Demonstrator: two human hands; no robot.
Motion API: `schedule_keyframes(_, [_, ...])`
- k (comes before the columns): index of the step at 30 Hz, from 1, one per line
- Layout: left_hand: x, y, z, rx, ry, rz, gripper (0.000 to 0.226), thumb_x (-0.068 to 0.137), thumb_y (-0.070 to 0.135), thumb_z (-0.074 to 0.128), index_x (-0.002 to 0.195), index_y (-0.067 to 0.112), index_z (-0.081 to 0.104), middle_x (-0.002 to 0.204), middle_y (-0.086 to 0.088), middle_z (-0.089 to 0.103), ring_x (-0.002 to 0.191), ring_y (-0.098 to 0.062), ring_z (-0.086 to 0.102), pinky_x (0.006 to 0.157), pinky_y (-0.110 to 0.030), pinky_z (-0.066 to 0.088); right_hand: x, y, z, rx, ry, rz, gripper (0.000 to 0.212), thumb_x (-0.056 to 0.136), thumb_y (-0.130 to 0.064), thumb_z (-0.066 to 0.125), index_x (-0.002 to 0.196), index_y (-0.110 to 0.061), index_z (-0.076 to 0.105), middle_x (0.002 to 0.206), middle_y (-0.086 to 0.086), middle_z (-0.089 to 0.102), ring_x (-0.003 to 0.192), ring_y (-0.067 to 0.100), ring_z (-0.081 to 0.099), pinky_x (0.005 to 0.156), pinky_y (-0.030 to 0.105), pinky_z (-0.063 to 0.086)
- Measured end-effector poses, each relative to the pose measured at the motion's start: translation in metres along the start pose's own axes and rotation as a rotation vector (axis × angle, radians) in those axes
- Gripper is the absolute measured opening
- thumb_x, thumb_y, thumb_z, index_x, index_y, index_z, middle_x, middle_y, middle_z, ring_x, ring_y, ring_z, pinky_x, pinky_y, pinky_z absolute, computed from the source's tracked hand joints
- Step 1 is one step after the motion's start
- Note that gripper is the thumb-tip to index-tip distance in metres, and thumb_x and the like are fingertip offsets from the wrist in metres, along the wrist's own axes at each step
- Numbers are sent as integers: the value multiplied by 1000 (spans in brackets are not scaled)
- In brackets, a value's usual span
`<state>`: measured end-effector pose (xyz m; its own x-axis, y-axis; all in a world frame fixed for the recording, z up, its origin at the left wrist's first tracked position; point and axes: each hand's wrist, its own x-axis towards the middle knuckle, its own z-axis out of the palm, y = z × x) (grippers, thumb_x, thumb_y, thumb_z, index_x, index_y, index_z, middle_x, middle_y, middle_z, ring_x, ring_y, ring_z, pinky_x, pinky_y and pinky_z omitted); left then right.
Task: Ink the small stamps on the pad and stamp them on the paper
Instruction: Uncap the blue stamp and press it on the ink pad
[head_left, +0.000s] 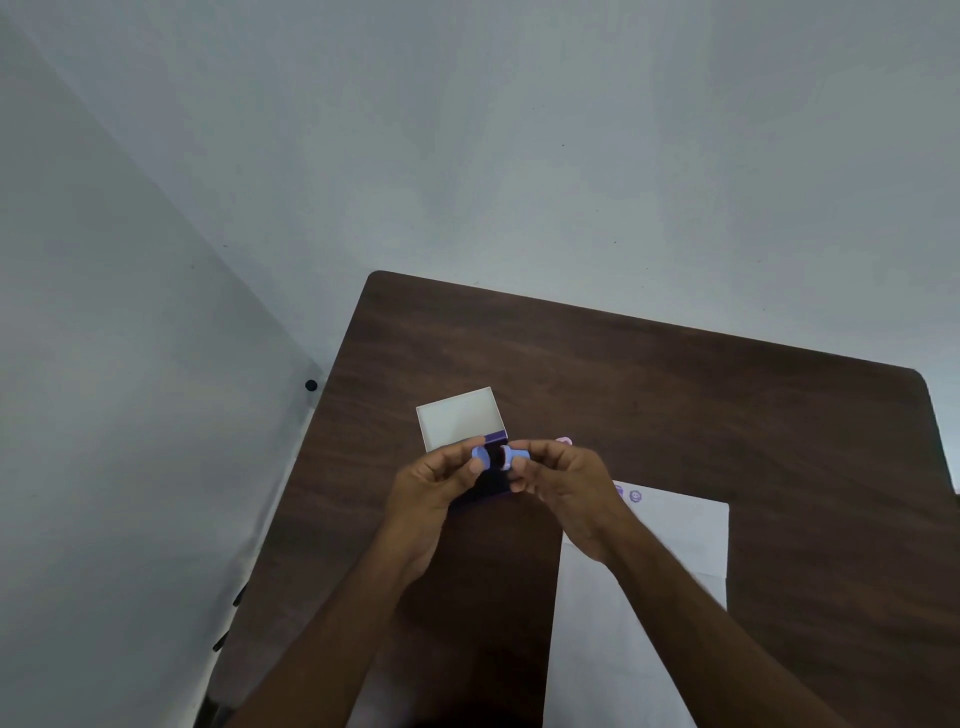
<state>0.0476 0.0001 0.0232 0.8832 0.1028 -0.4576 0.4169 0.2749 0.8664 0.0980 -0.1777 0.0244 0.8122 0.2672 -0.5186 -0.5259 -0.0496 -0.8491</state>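
Observation:
Both hands meet above the ink pad (480, 493), a dark purple case mostly hidden under them, with its white lid (460, 418) standing open behind. My left hand (434, 483) pinches a round blue cap (481, 456). My right hand (563, 483) holds the small blue stamp (514, 457) on its side, its dark face turned toward the cap, a small gap between the two. The white paper (670, 551) lies to the right under my right forearm, with two purple stamp prints (635, 495) near its top edge.
A dark brown wooden table (649, 389) carries everything. A small pink object (564, 441) peeks out behind my right hand. Grey floor surrounds the table, with the table's left edge close to my left arm.

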Motion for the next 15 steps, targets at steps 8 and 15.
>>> schedule_keyframes(8, [-5, -8, -29, -124, 13, -45, 36, 71, 13, 78, 106, 16, 72, 106, -8, 73, 99, -22, 69, 75, -25, 56, 0, -5, 0, 359, -148, 92, 35, 80, -17, 69, 113, -5, 67, 109, 17, 71, 90, 22, 69, 79, 29, 57])
schedule_keyframes(15, [-7, -34, -64, 61, 193, -29, 36, 66, 12, 85, 100, 22, 75, 98, 0, 76, 93, -16, 71, 76, -22, 57, 6, -7, 10, 377, -176, 134, 28, 82, -15, 68, 108, -7, 71, 105, 17, 71, 90, 23, 69, 77, 28, 56])
